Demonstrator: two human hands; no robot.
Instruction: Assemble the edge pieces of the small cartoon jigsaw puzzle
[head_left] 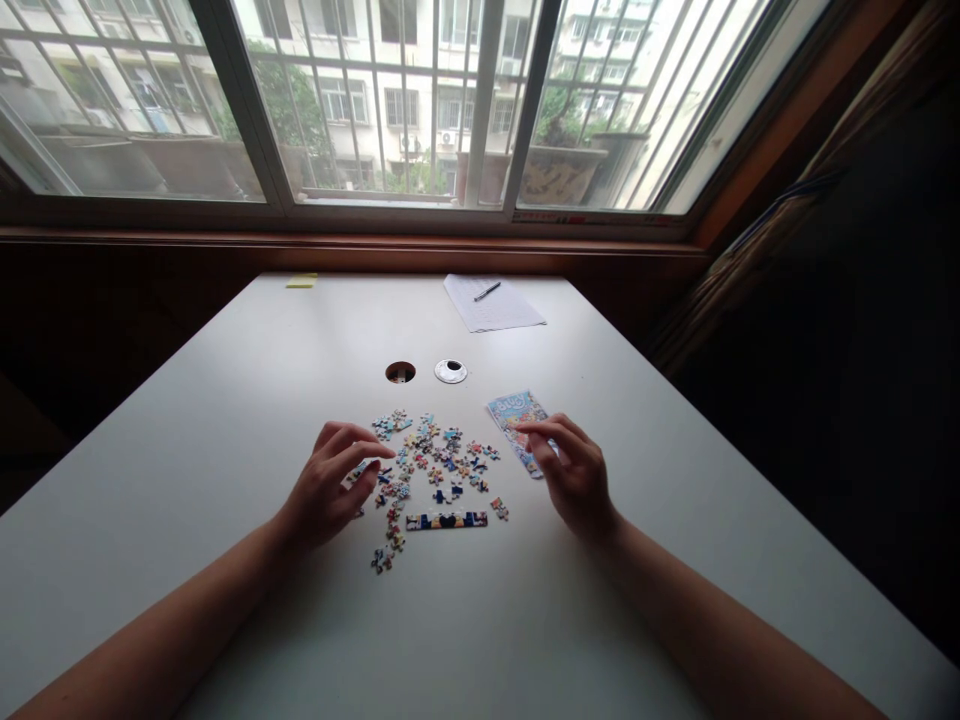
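Many loose jigsaw puzzle pieces (pixel 427 450) lie scattered on the white table. In front of them is a joined strip of puzzle pieces (pixel 447 521), dark blue with light parts. My left hand (pixel 334 480) hovers at the left side of the pile, fingers apart and holding nothing; it hides a few pieces. At the right, my right hand (pixel 568 470) is over the lower edge of a colourful picture card (pixel 517 415), its fingers bent but apart, with nothing visible in them. A single piece (pixel 499 508) lies right of the strip.
Behind the pieces, the white table (pixel 225 420) has a round cable hole (pixel 400 372) with a silver cover (pixel 451 371) beside it. Farther back lie paper sheets (pixel 495 308), a pen (pixel 487 292) on them, and yellow sticky notes (pixel 301 281). A barred window (pixel 397 110) is beyond.
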